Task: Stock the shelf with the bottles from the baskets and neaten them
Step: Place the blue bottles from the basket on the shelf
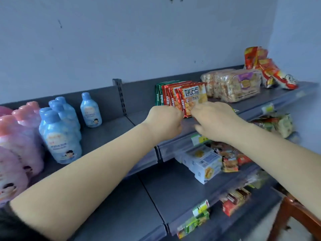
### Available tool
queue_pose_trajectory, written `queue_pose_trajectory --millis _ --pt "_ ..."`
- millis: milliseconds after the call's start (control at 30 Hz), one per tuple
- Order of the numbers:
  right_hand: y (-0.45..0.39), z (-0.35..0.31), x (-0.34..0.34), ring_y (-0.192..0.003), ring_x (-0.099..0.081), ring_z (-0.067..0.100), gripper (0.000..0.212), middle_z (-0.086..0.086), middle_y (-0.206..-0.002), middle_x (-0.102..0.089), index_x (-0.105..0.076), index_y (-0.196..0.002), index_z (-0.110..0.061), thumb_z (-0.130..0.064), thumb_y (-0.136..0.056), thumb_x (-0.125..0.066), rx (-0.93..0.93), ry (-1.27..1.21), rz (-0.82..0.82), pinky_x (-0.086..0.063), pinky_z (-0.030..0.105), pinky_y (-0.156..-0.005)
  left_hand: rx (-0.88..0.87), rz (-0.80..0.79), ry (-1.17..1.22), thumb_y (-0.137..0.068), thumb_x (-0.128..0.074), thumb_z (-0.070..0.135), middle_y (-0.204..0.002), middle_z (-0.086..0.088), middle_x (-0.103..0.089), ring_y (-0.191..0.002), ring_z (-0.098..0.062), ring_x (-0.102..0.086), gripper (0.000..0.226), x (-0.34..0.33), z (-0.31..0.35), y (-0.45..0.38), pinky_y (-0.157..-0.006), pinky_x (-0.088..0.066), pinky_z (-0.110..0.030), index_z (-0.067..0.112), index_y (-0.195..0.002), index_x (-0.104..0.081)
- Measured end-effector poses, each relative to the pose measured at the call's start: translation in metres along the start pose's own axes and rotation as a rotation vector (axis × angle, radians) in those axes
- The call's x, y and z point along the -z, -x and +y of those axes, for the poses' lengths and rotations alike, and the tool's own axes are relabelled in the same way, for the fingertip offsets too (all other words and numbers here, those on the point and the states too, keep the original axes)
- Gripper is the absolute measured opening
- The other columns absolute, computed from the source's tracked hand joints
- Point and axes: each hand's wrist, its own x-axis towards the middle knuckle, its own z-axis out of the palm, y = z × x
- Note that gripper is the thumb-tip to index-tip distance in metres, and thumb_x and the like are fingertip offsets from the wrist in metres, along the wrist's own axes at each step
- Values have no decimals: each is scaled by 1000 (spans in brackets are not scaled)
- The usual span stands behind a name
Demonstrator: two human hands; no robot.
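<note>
Left hand (165,119) and right hand (212,119) – seemingly pinching front snack packet (192,98), blue bottles (60,127) leftward

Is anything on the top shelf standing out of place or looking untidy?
One blue bottle stands alone near the back of the top shelf, apart from the grouped blue bottles. At the far right, the red snack bags lean in a loose pile. Both hands are at the red packets, not the bottles.

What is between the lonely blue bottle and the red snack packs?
In the head view, only bare grey shelf and its slotted upright post lie between the single blue bottle and the red snack packs.
</note>
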Motion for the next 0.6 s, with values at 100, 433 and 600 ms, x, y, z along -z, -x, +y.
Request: queue_pose_trajectory --millis 100,433,600 --pt "43 17 -9 -104 -52 24 16 2 -99 -51 -51 -101 -14 -28 -94 -46 -68 8 -60 -36 32 -69 -53 -3 75 -92 -46 24 -97 -6 -63 -88 -28 -58 19 -11 42 -7 -61 -36 -29 13 -98 -59" --pt "205 42 -71 -105 -53 27 21 6 -106 -56 -55 -102 -9 -28 -92 -52 -409 -127 -301 -31 32 -66 -401 -110 294 -91 -45 27 -104 -8 -64 -98 -30 -60 24 -81 201 -15 -62 -35 -30 12 -103 -58" --pt "281 36 -122 -104 -54 22 21 2 -105 -57 -56 -102 -13 -30 -89 -53 -614 -265 -426 -40 31 -71 -504 -259 461 -89 -47 26 -105 -7 -62 -101 -29 -58 19 -137 274 -4 -67 -40 -32 14 -100 -58"
